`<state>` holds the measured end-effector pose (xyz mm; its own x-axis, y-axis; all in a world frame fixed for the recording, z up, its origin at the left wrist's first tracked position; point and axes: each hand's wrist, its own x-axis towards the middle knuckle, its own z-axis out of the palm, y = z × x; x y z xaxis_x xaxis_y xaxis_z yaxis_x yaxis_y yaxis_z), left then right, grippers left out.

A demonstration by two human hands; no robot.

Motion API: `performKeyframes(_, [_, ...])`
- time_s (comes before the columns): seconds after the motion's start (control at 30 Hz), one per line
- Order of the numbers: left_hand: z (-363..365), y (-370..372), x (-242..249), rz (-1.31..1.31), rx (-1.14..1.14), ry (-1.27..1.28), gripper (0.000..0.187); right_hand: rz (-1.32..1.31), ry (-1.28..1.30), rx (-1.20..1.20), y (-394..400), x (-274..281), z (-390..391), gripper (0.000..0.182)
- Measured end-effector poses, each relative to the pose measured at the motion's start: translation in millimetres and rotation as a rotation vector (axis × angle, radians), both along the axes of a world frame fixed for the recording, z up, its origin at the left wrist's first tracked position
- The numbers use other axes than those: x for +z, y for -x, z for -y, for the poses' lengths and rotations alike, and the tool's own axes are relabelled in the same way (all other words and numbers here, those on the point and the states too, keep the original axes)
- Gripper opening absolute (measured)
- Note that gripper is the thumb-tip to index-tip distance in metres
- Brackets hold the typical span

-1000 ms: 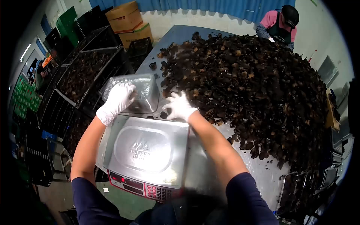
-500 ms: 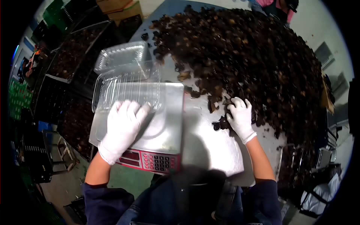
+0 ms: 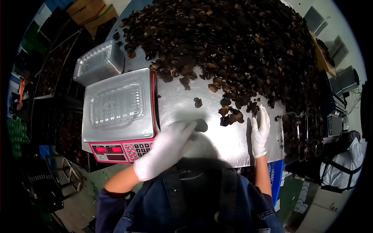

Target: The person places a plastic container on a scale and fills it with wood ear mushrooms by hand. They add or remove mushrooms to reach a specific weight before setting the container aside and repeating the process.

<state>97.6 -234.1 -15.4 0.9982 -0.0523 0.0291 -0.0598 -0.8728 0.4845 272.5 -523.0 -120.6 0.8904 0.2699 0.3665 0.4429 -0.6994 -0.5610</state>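
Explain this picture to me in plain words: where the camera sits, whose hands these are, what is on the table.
The camera sits on a person's head, looking down at their own gloved hands. The left hand hovers over the metal table, its fingers near a dark piece; whether it grips anything cannot be told. The right hand lies open at the edge of a big pile of dark dried mushrooms. On the left stands a weighing scale with an empty clear plastic tray on its plate. More clear trays are stacked behind it.
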Motion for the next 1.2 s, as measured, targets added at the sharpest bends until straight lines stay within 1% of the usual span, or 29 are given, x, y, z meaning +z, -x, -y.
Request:
performKeyframes(0.03, [12.0,-10.2,-18.6,-0.017,-0.012,-0.105,0.062,0.001,-0.014,-0.023,2.4,1.4,-0.5,0.051])
performKeyframes(0.07, [22.8,-21.4,-29.7,-0.018,-0.016,-0.108,0.062,0.000,-0.017,-0.026,3.8,2.7,-2.0,0.051])
performKeyframes(0.13, [36.7,-42.1,-48.8,-0.336,0.017,-0.219,0.069,0.105,0.048,-0.018,5.4,6.5,-8.0,0.051])
performKeyframes(0.17, [40.8,-41.3,-68.1,-0.171,0.013,-0.132,0.071,0.108,0.117,0.027,8.8,11.0,-13.1,0.054])
performKeyframes(0.2, [45.9,-42.2,-66.7,-0.171,0.008,-0.137,0.071,0.063,0.185,0.154,12.7,21.9,-18.2,0.052])
performKeyframes(0.27, [56.3,-41.5,-63.1,-0.216,-0.123,-0.123,0.070,0.044,0.291,0.278,32.7,7.1,-16.4,0.048])
performKeyframes(0.3, [57.5,-38.5,-66.1,-0.073,-0.102,-0.139,0.061,0.089,0.314,0.334,40.7,2.6,-10.5,0.041])
performKeyframes(0.33, [56.1,-41.3,-67.5,-0.073,-0.101,-0.141,0.061,0.072,0.329,0.322,45.3,5.1,-7.2,0.037])
performKeyframes(0.4, [52.9,-51.2,-67.8,-0.179,0.021,-0.167,0.051,0.079,0.172,0.195,40.7,1.0,-4.4,0.037])
performKeyframes(0.43, [52.1,-57.8,-71.5,-0.186,0.015,-0.168,0.051,0.066,0.089,0.149,34.1,1.2,-8.1,0.041])
performKeyframes(0.5, [50.6,-78.0,-82.7,0.091,0.007,-0.010,0.046,0.035,0.081,0.136,23.1,6.3,-24.5,0.050])
performKeyframes(0.53, [54.9,-89.8,-85.2,0.091,0.005,-0.014,0.046,0.023,0.070,0.149,18.9,9.9,-36.5,0.053])
performKeyframes(0.57, [63.8,-103.1,-87.3,0.064,0.078,0.000,0.042,-0.005,0.099,0.145,15.4,6.5,-45.9,0.056])
performKeyframes(0.6, [72.3,-114.1,-86.3,0.037,0.150,0.015,0.039,0.012,0.172,0.122,11.8,0.3,-54.2,0.051])
performKeyframes(0.63, [79.4,-120.3,-74.1,0.018,0.182,-0.032,0.030,-0.007,0.146,0.134,8.9,-9.0,-53.2,0.046])
performKeyframes(0.67, [79.0,-124.3,-80.1,0.024,0.176,-0.032,0.030,-0.023,0.121,0.143,4.6,-14.1,-50.9,0.042])
performKeyframes(0.7, [77.7,-128.9,-91.6,0.019,0.162,0.006,0.026,-0.004,-0.028,0.128,7.4,-11.6,-49.5,0.035])
performKeyframes(0.73, [76.6,-132.4,-89.4,0.013,0.148,0.045,0.021,0.027,-0.072,0.106,11.8,-8.9,-44.6,0.036])
performKeyframes(0.8, [67.4,-122.7,-71.8,0.004,0.124,0.025,0.017,-0.036,-0.074,0.146,24.2,3.7,-30.0,0.036])
performKeyframes(0.87, [55.0,-112.2,-53.4,-0.030,-0.057,-0.027,0.013,-0.108,0.046,0.253,33.0,12.1,-18.4,0.046])
performKeyframes(0.9, [47.9,-112.0,-54.1,-0.120,-0.057,-0.026,0.012,-0.155,-0.041,0.253,29.2,10.8,-17.3,0.048])
performKeyframes(0.93, [46.6,-118.9,-51.3,-0.124,-0.062,-0.026,0.012,-0.204,-0.128,0.256,23.0,9.8,-15.7,0.051])
performKeyframes(0.97, [46.0,-130.6,-38.8,-0.232,0.044,0.053,0.012,-0.014,-0.051,0.237,6.1,12.8,-16.8,0.052])
performKeyframes(1.0, [48.2,-137.2,-32.8,-0.342,0.152,0.133,0.011,-0.077,-0.142,0.120,-1.4,18.3,-27.7,0.049])
performKeyframes(1.03, [52.4,-145.0,-76.1,0.144,0.142,0.039,0.012,0.020,-0.053,0.059,-15.0,20.2,-41.0,0.048])
performKeyframes(1.07, [60.5,-157.8,-85.0,0.141,0.147,0.037,0.012,0.117,0.035,-0.001,-27.5,21.6,-51.7,0.046])
performKeyframes(1.13, [69.1,-188.9,-91.4,0.366,0.124,-0.071,0.017,0.090,0.192,0.065,-45.8,2.8,-60.4,0.040])
performKeyframes(1.17, [66.0,-190.3,-97.2,0.374,0.121,-0.071,0.017,0.045,0.171,0.094,-48.1,-4.5,-58.7,0.036])
performKeyframes(1.2, [60.3,-189.9,-103.5,0.301,0.094,-0.047,0.021,0.105,0.314,0.078,-43.4,-1.3,-53.5,0.032])
